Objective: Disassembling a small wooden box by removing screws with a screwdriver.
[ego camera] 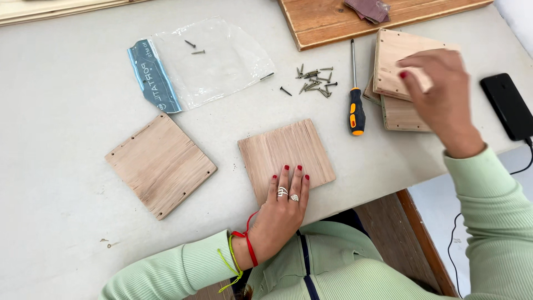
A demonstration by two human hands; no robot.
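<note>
My left hand [282, 208] lies flat, fingers together, on the near edge of a square wooden panel [286, 150] at the middle of the grey table [66, 100]. My right hand [441, 91] reaches over a stack of similar wooden panels [391, 53] at the right, its fingers touching the top panel. A third square panel [160, 164] with small holes along its edges lies to the left. A screwdriver [355, 94] with a black and orange handle lies between the middle panel and the stack.
A pile of several screws [315, 81] lies beside the screwdriver shaft. A clear plastic bag [194, 64] with two screws is at the back. A wooden board [333, 16] with sandpaper [367, 9], and a black phone [508, 105] on a cable, sit at the right.
</note>
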